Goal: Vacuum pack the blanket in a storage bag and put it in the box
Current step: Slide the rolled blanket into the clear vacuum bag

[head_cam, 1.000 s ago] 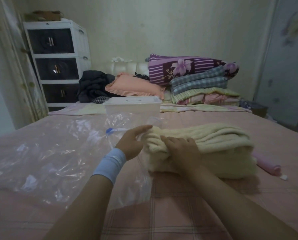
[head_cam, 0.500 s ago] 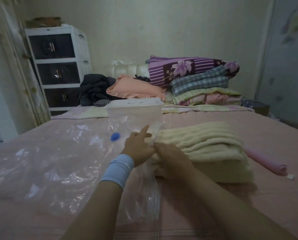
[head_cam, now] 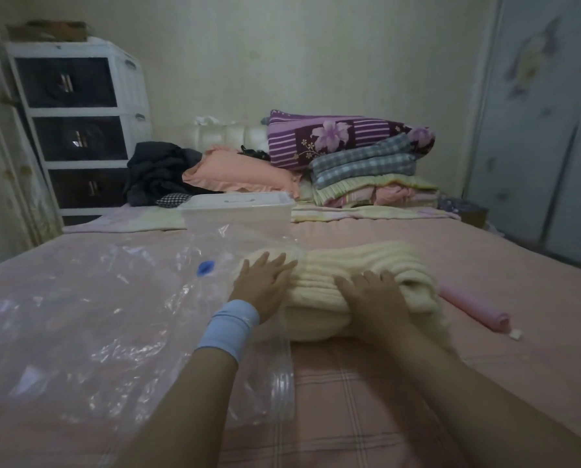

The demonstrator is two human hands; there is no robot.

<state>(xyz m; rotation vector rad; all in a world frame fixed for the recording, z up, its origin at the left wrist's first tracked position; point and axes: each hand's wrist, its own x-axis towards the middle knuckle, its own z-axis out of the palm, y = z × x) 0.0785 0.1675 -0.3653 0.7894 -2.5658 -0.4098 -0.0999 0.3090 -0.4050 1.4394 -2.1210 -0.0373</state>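
Note:
A folded cream blanket [head_cam: 366, 261] lies on the pink bed, its left end inside the mouth of a clear plastic storage bag [head_cam: 80, 298] spread out to the left. The bag's blue valve [head_cam: 206, 267] sits near the blanket. My left hand [head_cam: 263, 285], with a light blue wristband, lies flat with straight fingers on the blanket's left end at the bag opening. My right hand [head_cam: 373, 298] presses on the blanket's near side, fingers spread. A clear lidded plastic box [head_cam: 238, 211] stands behind the bag.
A pink rolled cylinder [head_cam: 473, 307] lies right of the blanket. Stacked quilts [head_cam: 366, 163], a peach pillow [head_cam: 242, 172] and dark clothes [head_cam: 161, 173] crowd the headboard end. A white drawer unit [head_cam: 76, 130] stands at the left, a wardrobe [head_cam: 545, 130] at the right.
My left hand has let go of the bag's edge and now lies flat on the blanket. My right hand has shifted right along the blanket. The bag mouth reaches further over the blanket.

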